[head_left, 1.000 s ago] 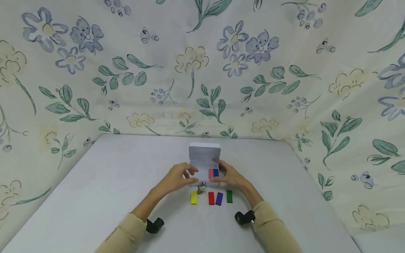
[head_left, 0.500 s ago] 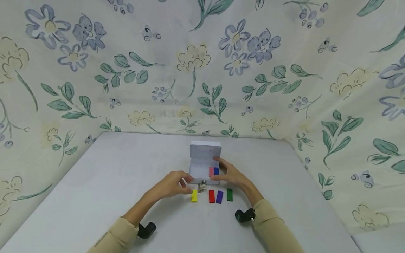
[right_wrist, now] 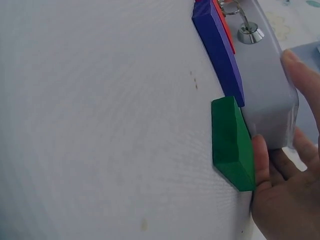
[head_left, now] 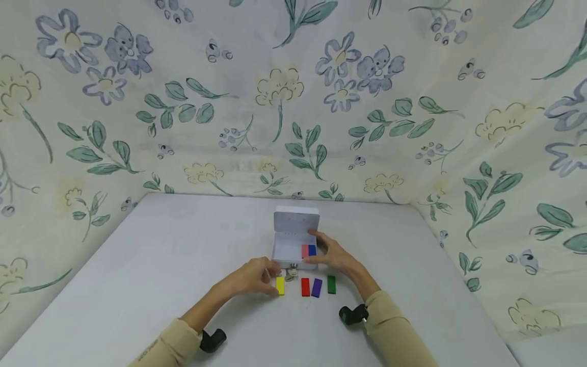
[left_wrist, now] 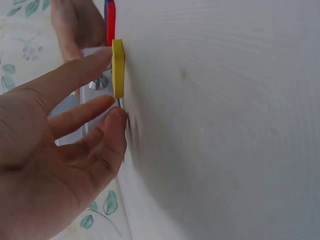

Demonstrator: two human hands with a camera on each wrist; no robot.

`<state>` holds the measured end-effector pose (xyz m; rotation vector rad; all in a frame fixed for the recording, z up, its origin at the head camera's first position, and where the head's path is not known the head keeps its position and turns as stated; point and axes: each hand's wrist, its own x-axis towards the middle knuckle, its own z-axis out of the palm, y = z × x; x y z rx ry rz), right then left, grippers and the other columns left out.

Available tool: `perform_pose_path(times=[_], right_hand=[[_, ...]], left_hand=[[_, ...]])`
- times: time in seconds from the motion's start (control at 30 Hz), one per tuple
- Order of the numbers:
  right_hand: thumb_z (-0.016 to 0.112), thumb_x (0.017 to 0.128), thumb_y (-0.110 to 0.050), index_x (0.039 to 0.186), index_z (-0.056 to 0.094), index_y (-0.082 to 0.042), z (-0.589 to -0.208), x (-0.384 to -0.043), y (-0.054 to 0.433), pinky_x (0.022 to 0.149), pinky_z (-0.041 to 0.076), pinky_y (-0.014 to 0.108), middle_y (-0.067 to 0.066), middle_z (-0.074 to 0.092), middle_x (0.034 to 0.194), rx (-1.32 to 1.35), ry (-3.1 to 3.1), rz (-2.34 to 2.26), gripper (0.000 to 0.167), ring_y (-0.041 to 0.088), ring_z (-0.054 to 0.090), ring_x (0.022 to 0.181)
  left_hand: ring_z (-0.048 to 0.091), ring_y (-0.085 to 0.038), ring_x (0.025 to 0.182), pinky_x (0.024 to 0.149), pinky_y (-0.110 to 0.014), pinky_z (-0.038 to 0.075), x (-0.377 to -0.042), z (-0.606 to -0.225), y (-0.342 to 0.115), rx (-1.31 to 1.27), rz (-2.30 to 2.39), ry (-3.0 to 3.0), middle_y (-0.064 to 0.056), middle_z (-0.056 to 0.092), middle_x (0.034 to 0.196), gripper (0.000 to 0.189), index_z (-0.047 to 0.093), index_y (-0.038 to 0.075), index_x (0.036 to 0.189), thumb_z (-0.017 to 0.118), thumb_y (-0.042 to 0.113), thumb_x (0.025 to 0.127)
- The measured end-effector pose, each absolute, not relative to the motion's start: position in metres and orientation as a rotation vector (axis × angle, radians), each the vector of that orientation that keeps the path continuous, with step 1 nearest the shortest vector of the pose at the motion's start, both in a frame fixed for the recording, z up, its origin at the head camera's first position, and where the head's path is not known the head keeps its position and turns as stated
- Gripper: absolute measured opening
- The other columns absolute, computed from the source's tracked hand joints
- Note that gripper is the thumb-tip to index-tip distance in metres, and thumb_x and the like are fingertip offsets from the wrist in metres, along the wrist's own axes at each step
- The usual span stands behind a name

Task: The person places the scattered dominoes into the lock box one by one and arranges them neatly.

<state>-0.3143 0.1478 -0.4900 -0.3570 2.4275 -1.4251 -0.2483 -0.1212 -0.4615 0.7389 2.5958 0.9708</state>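
Note:
A small white cash box stands with its lid raised. In its right part lie a pink block and a blue block. My right hand holds the box by its right side, thumb on the front rim and a finger reaching to the back corner. In front of the box, my left hand is at a yellow block on the table; in the left wrist view the thumb tip is by one end and the index fingertip by the other. The left fingers are loosely bent and spread.
Keys hang from the lock on the box front. Right of them on the white table lie red, purple and green blocks. A floral cloth rises behind the table.
My left hand has moved from over the box's left part down and toward me to the yellow block. My right hand has stayed on the box's right side.

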Motion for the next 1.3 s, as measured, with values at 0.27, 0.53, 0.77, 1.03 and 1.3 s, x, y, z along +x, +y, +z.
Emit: perform_pose_path(times=[0.27, 0.53, 0.77, 1.03, 1.3], right_hand=[[0.084, 0.073, -0.044, 0.153, 0.031, -0.029, -0.488, -0.315, 0.149, 0.121, 0.019, 0.054, 0.008, 0.023, 0.164, -0.348, 2.429, -1.428, 0.097, 0.031, 0.019, 0.152], [0.083, 0.075, -0.041, 0.154, 0.031, -0.028, -0.487, -0.313, 0.149, 0.121, 0.02, 0.053, 0.01, 0.022, 0.164, -0.359, 2.418, -1.43, 0.095, 0.032, 0.018, 0.152], [0.083, 0.076, -0.04, 0.153, 0.032, -0.027, -0.489, -0.312, 0.148, 0.121, 0.021, 0.053, 0.011, 0.023, 0.163, -0.369, 2.415, -1.437, 0.094, 0.033, 0.019, 0.152], [0.083, 0.077, -0.036, 0.152, 0.034, -0.027, -0.49, -0.312, 0.148, 0.12, 0.022, 0.055, 0.011, 0.024, 0.163, -0.381, 2.423, -1.455, 0.09, 0.034, 0.021, 0.151], [0.082, 0.077, -0.038, 0.153, 0.033, -0.027, -0.491, -0.312, 0.148, 0.12, 0.022, 0.054, 0.011, 0.023, 0.163, -0.37, 2.417, -1.448, 0.091, 0.033, 0.019, 0.152]], left_hand=[[0.056, -0.017, 0.087, 0.075, -0.03, 0.052, -0.247, -0.462, -0.112, 0.744, 0.929, 2.614, -0.005, 0.065, 0.101, 0.049, 0.068, 0.0, 0.112, 0.087, 0.017, 0.071], [0.054, -0.017, 0.088, 0.076, -0.028, 0.05, -0.247, -0.465, -0.111, 0.742, 0.931, 2.611, -0.003, 0.061, 0.098, 0.044, 0.066, 0.004, 0.107, 0.087, 0.014, 0.07], [0.054, -0.017, 0.091, 0.08, -0.03, 0.051, -0.245, -0.469, -0.115, 0.77, 0.931, 2.593, -0.002, 0.06, 0.102, 0.041, 0.065, 0.007, 0.107, 0.086, 0.013, 0.072], [0.056, -0.016, 0.09, 0.08, -0.03, 0.052, -0.247, -0.47, -0.117, 0.834, 0.909, 2.62, -0.001, 0.062, 0.102, 0.039, 0.066, 0.007, 0.106, 0.085, 0.015, 0.073], [0.057, -0.015, 0.087, 0.077, -0.025, 0.052, -0.247, -0.472, -0.117, 0.842, 0.894, 2.649, 0.0, 0.063, 0.1, 0.04, 0.068, 0.006, 0.106, 0.086, 0.02, 0.073]])
